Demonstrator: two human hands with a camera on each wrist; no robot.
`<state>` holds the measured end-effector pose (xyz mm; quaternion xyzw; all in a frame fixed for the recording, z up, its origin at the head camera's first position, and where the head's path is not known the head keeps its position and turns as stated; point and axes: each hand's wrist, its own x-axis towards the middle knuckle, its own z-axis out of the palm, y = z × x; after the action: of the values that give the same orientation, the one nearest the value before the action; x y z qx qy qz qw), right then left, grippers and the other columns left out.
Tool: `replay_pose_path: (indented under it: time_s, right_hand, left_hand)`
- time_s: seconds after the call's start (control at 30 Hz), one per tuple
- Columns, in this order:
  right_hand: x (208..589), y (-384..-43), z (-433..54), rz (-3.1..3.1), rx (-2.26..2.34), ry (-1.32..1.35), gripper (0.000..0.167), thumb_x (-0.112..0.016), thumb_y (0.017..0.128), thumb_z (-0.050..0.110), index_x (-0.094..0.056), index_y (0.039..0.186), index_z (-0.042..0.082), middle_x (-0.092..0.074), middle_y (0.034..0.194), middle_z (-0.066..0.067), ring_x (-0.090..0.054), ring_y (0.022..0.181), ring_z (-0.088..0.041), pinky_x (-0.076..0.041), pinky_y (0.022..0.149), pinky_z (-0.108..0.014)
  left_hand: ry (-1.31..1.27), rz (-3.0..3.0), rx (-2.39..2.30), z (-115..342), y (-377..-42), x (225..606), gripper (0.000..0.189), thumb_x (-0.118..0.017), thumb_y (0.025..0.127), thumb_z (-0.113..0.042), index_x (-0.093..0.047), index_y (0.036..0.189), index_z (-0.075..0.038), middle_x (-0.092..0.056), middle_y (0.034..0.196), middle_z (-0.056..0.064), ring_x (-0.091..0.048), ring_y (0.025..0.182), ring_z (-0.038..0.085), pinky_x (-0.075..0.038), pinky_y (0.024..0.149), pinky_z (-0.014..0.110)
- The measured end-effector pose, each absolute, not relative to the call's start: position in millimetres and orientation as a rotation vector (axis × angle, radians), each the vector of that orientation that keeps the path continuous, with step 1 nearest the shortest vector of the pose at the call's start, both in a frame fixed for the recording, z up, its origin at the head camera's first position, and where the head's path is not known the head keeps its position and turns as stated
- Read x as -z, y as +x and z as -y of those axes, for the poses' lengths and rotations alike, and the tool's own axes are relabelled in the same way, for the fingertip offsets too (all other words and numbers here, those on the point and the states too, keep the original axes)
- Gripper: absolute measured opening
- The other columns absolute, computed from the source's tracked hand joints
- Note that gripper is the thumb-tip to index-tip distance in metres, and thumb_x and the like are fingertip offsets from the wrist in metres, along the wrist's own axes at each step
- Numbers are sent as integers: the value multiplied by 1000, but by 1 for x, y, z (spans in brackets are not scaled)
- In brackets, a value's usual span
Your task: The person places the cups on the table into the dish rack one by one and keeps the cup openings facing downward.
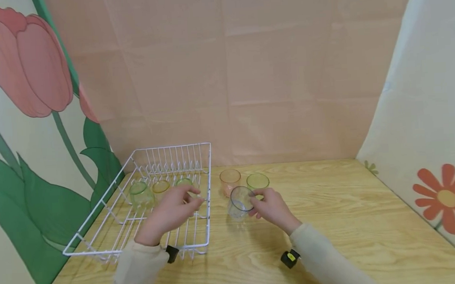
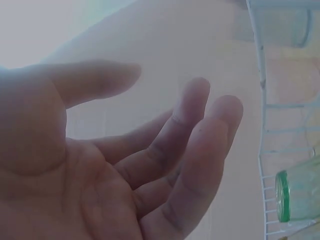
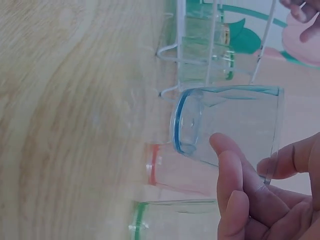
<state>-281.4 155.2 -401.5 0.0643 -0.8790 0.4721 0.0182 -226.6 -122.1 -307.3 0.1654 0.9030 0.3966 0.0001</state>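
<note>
We find the right hand [image 1: 271, 206] grasping a blue-tinted glass [image 3: 240, 120], its fingers pinching the wall near the rim. This glass is tilted and raised above the desk [image 1: 350, 204], to the right of a white wire rack [image 1: 90, 253]. On its far side we note a pink glass [image 1: 230, 188] and, right of that, a yellow-green glass [image 1: 258, 182]. The left hand [image 1: 173, 209] hovers over the rack's right part, its fingers released, loosely bent, holding nothing. In the rack we record, left to right, a green glass [image 1: 142, 198], an amber glass [image 1: 161, 187] and a second green glass [image 1: 184, 181], partly hidden by that hand.
</note>
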Motion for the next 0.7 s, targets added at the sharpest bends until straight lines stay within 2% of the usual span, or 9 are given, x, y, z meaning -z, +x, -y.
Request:
replay_pose_path:
  time_s: [0.13,0.27,0.4,0.6,0.7]
  right_hand:
    - [396,-277,-156,2723,-1409,216,35,-52,95,15,-67,123,-1,-72,67,-2,-69,60,-28,-32,40,-23]
    - [387,-271,-154,2705,-1376,235,32,-53,96,17,-69,120,2,-72,67,0,-67,56,-21,-30,38,-22]
    - [377,-263,-151,2688,-1354,247,31,-55,95,18,-70,119,4,-72,66,1,-66,54,-16,-31,38,-23]
    - [365,-250,-145,2669,-1293,247,29,-56,93,18,-73,114,9,-69,61,5,-65,52,-14,-38,40,-27]
    - [360,-243,-142,2661,-1239,263,29,-55,91,16,-74,112,11,-67,58,8,-63,51,-12,-40,40,-29]
  left_hand:
    - [507,-2822,-1236,115,-227,308,34,-62,99,-26,-62,126,-6,-67,85,-1,-63,69,13,-50,62,31]
    - [490,-2803,-1235,111,-226,307,36,-62,100,-29,-60,130,-8,-67,85,-2,-64,71,13,-51,63,32]
    - [486,-2806,-1227,109,-225,305,37,-61,100,-31,-61,130,-8,-68,85,-3,-65,73,14,-51,64,32]
    - [555,-2695,-1291,104,-224,306,47,-56,103,-37,-56,136,-5,-69,92,6,-65,74,14,-54,64,32]
    - [589,-2627,-1307,101,-224,306,50,-53,104,-40,-52,140,-5,-69,91,6,-65,73,15,-55,62,33]
